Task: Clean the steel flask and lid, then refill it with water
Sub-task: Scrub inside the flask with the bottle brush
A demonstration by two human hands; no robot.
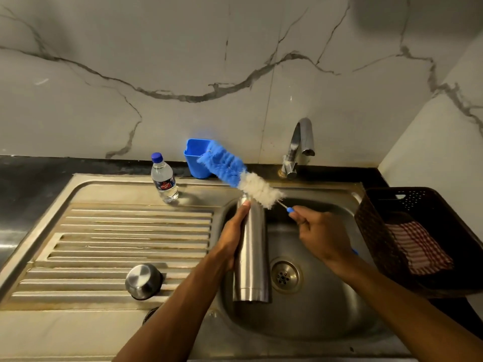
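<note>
My left hand (234,235) grips the steel flask (253,259) upright over the sink basin (321,304), with the thumb near its open neck. My right hand (320,232) holds the blue handle of a bottle brush (244,175). The brush's blue and white bristles lie slantwise just above and behind the flask's mouth, outside the flask. The steel lid (143,280) rests on the ribbed drainboard (117,231), left of the basin.
A small plastic water bottle (163,178) with a blue cap stands at the drainboard's back. A blue plastic cup (197,158) sits against the marble wall. The tap (300,145) rises behind the basin. A dark basket (379,226) holding a checked cloth (418,246) stands right.
</note>
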